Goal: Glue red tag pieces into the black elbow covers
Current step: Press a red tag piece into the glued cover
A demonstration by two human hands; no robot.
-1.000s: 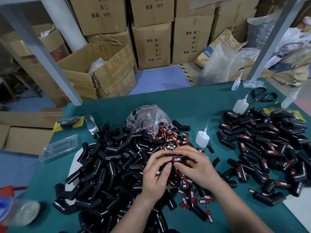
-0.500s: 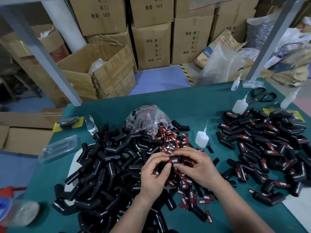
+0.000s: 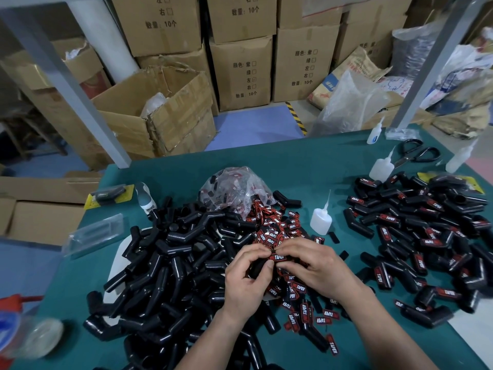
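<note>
While left hand [image 3: 245, 285] grips elbow cover [image 3: 257, 268], right hand [image 3: 313, 267] pinches red tag [image 3: 277, 257] onto it; next likely firm pressing, then three-o'clock pile [image 3: 416, 236].

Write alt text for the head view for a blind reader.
The left hand holds a black elbow cover while the right hand pinches a red tag onto it, above a green table. Untagged covers pile at left, tagged covers at right, a glue bottle between.
</note>
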